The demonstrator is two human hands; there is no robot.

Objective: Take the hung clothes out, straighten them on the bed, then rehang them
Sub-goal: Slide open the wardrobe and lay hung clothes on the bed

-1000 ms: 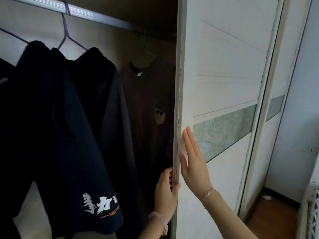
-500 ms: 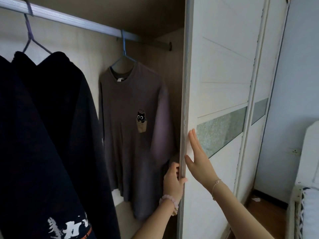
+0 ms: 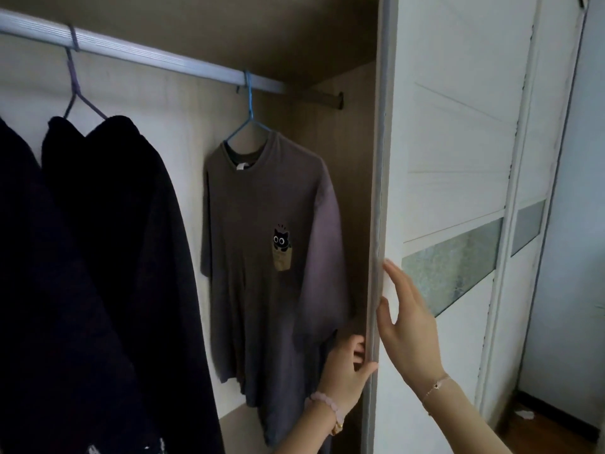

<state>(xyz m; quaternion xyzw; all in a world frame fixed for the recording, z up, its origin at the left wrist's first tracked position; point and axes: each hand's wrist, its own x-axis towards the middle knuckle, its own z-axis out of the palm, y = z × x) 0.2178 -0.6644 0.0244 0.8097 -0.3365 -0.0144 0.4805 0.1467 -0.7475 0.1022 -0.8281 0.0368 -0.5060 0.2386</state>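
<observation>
**Both hands on sliding door edge; clothes on rail**

Wardrobe interior in view. Grey T-shirt [image 3: 262, 257] with a cat-in-pocket print hangs on a blue hanger [image 3: 248, 126] near the right end of the metal rail [image 3: 137, 57], front facing out, right sleeve close to the door edge. Dark garments [image 3: 98, 257] hang toward the left end of the rail; one is on a purple hanger [image 3: 77, 96], with white lettering partly visible at the bottom frame edge. The grey shirt hangs apart from the dark garments, back panel visible between them.

White sliding door [image 3: 458, 158] stands at the right of the opening, with a frosted band across its middle.

Left hand [image 3: 348, 371]: curled around the door's left edge, thumb on the front face, fingers behind; pink bead bracelet at the wrist. The hand sits just beside the lower hem area of the grey shirt; contact with the fabric cannot be told.

Right hand [image 3: 406, 322]: flat, fingers extended together, palm against the door face near its edge; thin chain bracelet at the wrist.

Wooden floor [image 3: 550, 434] at lower right.
</observation>
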